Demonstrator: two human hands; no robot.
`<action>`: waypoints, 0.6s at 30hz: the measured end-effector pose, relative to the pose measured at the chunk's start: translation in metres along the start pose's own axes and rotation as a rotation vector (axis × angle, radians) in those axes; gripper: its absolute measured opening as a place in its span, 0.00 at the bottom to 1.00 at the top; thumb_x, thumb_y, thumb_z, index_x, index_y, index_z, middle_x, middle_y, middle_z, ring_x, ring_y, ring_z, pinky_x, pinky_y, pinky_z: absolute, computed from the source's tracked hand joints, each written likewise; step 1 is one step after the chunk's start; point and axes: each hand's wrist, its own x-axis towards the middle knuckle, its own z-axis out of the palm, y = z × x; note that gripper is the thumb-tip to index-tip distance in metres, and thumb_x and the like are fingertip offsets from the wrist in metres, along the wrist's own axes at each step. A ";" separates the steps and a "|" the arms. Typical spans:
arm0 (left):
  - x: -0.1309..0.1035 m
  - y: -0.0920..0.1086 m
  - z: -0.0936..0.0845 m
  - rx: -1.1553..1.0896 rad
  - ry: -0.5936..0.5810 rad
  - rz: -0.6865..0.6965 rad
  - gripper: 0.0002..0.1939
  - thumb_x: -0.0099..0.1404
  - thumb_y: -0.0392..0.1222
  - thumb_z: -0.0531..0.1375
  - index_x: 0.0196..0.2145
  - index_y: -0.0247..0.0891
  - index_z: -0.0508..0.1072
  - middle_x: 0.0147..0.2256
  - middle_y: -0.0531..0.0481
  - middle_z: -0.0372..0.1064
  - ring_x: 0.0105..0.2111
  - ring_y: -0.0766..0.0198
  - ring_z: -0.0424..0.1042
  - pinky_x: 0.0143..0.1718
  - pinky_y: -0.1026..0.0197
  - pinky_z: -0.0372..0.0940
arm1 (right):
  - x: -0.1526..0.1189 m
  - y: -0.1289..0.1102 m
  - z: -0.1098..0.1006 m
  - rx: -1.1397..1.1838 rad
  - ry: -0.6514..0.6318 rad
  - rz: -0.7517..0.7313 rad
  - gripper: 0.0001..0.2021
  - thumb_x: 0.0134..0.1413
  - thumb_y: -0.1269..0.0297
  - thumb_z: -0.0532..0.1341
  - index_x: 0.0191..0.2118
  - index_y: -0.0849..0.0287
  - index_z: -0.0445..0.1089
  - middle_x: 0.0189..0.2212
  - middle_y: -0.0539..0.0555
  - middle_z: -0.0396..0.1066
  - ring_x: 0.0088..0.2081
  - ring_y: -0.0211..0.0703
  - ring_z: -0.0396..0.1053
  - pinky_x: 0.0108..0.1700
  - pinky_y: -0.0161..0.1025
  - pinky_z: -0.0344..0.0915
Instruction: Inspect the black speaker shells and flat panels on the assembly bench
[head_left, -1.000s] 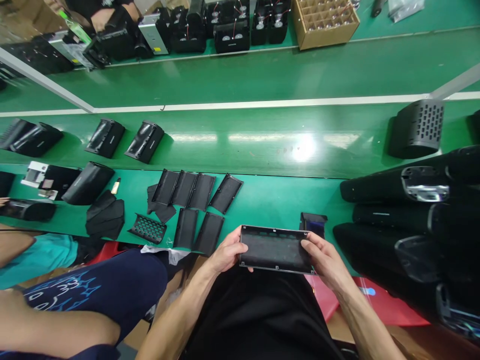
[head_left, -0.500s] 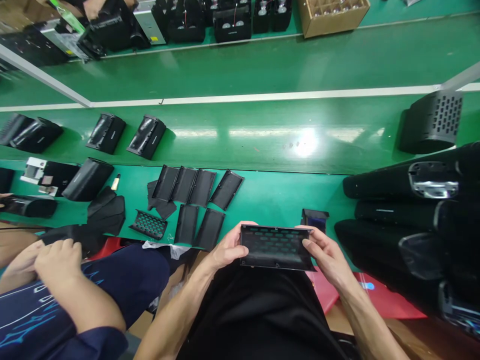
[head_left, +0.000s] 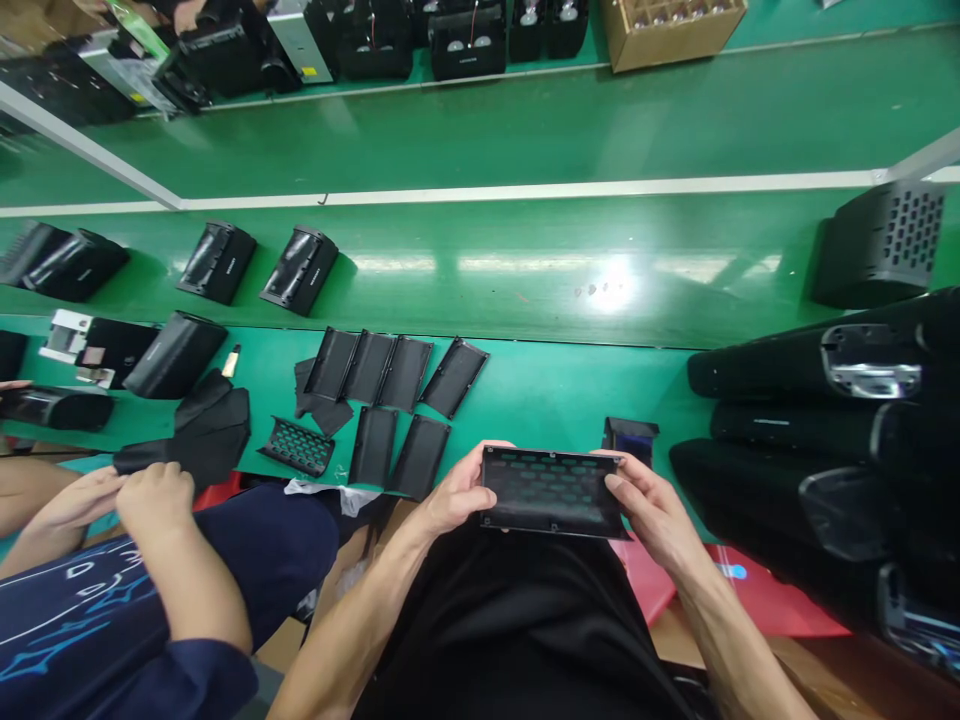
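Panel (head_left: 553, 492), black, slotted, rectangular; bare hands (head_left: 456, 498) (head_left: 654, 505) gripping ends

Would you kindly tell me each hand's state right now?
Left hand: holding the black panel by its left end.
Right hand: holding its right end.

Head camera: at the wearer's head, facing forward and down
Nearest: black-clothed lap (head_left: 517, 630), bottom centre
Middle: green surface (head_left: 547, 385)
Far: cardboard box (head_left: 675, 45), top edge

No readable lettering; marks on the black housings (head_left: 300, 271) and navy shirt (head_left: 105, 655) unclear
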 end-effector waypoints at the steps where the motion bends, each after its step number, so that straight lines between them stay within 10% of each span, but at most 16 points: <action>1: 0.000 -0.001 0.000 -0.004 -0.009 0.004 0.34 0.52 0.34 0.64 0.59 0.41 0.69 0.47 0.47 0.70 0.37 0.60 0.72 0.33 0.62 0.73 | 0.000 0.000 0.000 0.011 -0.009 0.003 0.19 0.55 0.47 0.72 0.49 0.49 0.80 0.32 0.50 0.78 0.34 0.49 0.75 0.41 0.44 0.72; 13: 0.002 -0.005 -0.001 -0.059 -0.024 0.010 0.34 0.52 0.32 0.66 0.58 0.40 0.68 0.45 0.49 0.71 0.33 0.64 0.75 0.29 0.63 0.76 | 0.006 0.003 0.003 0.109 -0.052 0.022 0.20 0.57 0.47 0.73 0.50 0.52 0.80 0.38 0.51 0.83 0.37 0.46 0.78 0.39 0.37 0.72; 18: 0.010 -0.010 -0.006 -0.306 -0.088 0.020 0.27 0.66 0.50 0.65 0.59 0.39 0.69 0.46 0.43 0.77 0.30 0.59 0.79 0.25 0.59 0.75 | 0.009 -0.004 0.011 0.170 0.039 0.086 0.24 0.47 0.42 0.76 0.44 0.53 0.82 0.39 0.54 0.84 0.41 0.55 0.81 0.40 0.43 0.76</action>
